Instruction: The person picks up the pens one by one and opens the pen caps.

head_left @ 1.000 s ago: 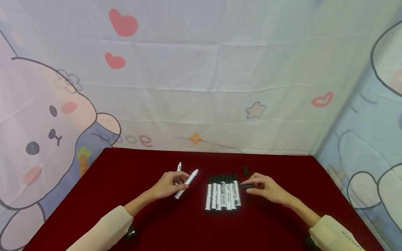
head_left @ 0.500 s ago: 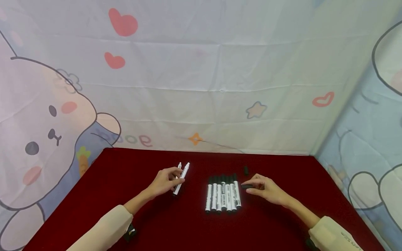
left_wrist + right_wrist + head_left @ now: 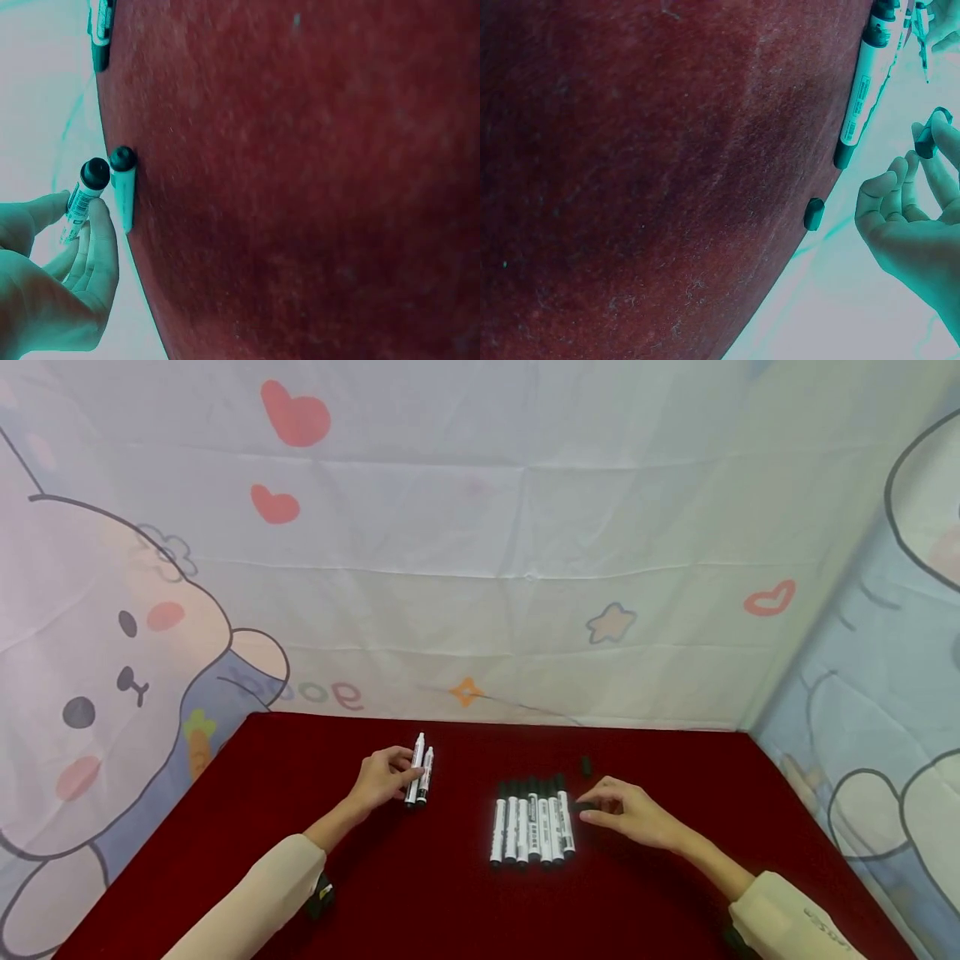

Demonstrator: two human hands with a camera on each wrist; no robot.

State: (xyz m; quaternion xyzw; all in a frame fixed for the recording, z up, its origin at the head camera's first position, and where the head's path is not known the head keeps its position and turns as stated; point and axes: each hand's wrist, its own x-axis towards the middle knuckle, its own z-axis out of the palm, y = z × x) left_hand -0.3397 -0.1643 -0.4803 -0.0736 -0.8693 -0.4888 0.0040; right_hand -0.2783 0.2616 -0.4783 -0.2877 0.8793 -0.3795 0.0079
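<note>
The person's left hand (image 3: 378,783) grasps a slim white plastic marker with its cap off (image 3: 416,764), pinching the barrel between thumb and fingers; its white writing end points away toward the backdrop and its black butt end back toward the person; a second uncapped white marker with dark print (image 3: 427,777) lies just to the right of it on the dark red cloth-covered table (image 3: 420,893), pointing much the same way; whether the two barrels touch, I cannot tell.

Across from there, the right hand (image 3: 630,812) pinches a small black cylindrical plastic cap (image 3: 932,135) between thumb and fingertips, its other fingers loosely bent; between the two hands, and nearer the right one, lies a neat row of seven white markers with black caps (image 3: 533,827), side by side, capped ends facing away from the person; another short black plastic cap (image 3: 587,766) rests by itself on the cloth, beyond the right hand; both arms wear cream-coloured sleeves (image 3: 258,893), and behind the table hangs a pale fabric backdrop (image 3: 420,527) printed with red hearts and a large white cartoon animal.
</note>
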